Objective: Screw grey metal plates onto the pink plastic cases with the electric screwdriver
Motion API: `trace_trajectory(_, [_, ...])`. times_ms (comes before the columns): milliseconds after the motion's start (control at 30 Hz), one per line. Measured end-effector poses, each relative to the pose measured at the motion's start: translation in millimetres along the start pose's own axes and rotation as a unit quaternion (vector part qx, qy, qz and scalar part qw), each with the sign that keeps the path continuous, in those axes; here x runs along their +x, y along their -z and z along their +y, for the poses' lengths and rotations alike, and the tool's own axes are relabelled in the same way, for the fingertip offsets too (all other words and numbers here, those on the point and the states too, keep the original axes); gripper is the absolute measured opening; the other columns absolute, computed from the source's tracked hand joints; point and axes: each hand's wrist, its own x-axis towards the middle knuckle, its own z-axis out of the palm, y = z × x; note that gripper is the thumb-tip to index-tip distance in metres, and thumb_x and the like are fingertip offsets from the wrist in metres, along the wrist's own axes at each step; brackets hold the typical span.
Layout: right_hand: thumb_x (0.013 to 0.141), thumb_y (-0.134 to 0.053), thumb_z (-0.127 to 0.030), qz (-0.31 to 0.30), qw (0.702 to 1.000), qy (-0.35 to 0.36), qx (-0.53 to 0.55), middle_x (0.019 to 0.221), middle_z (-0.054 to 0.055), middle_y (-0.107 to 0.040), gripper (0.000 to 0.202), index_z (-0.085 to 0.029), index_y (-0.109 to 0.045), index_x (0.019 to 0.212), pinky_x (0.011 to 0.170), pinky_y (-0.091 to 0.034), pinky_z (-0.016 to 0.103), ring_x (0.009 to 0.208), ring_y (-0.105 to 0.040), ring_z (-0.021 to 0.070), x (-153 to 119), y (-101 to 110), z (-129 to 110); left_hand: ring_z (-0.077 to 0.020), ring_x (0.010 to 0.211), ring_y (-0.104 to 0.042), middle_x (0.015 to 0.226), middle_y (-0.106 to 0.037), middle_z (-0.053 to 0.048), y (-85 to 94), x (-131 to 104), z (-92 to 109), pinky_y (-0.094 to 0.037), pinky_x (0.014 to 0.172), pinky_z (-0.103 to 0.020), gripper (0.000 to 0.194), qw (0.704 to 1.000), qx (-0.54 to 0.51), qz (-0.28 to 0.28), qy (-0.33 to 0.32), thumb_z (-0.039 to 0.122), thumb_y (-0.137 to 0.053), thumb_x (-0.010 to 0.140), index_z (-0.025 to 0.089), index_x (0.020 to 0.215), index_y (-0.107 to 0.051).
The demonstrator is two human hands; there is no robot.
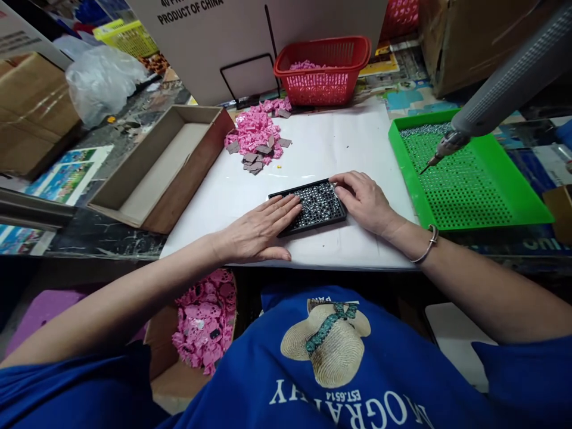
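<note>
A small black tray [344,215], with many small metal screws [319,202] spread over its perforated face, lies on the white work surface in front of me. My left hand [263,229] rests flat over the tray's left end, fingers stretched out across the screws and thumb apart. At the upper right corner, my right hand [364,199] has its thumb and index finger closed on the tray's edge. Part of the tray is hidden under my left hand.
Pink plastic parts [252,131] and grey pieces are heaped behind the tray. A red basket [322,83] stands at the back, a cardboard box [156,214] at left. At right, an electric screwdriver [473,119] hangs over a green tray [527,196]. More pink parts [205,322] fill a carton below.
</note>
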Motion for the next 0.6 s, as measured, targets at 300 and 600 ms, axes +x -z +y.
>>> trace_trajectory(300, [0.091,-0.045,-0.027,-0.016,1.0,-0.003,-0.005,0.114,0.012,-0.07,0.029,-0.02,-0.066,0.109,0.102,-0.047,0.05,0.111,-0.061,0.0296,0.4,3.1,-1.3,-0.0319,0.157,0.001,0.167,-0.002,-0.024,-2.8,54.2,7.8,-0.009,0.129,-0.052,0.101,0.995,-0.087,-0.005,-0.055,0.077,-0.034,0.093,0.007,0.161,-0.005])
trace_trajectory(600, [0.091,-0.044,-0.029,-0.007,1.0,0.007,-0.004,0.111,0.01,-0.07,0.028,-0.022,-0.065,0.108,0.1,-0.047,0.049,0.108,-0.06,0.0284,-0.9,0.4,0.5,-0.0292,0.158,-0.004,0.167,-0.01,-0.022,8.4,31.8,3.3,-0.008,0.129,-0.051,0.092,0.993,-0.081,-0.002,-0.082,0.072,-0.03,0.097,0.01,0.162,-0.009])
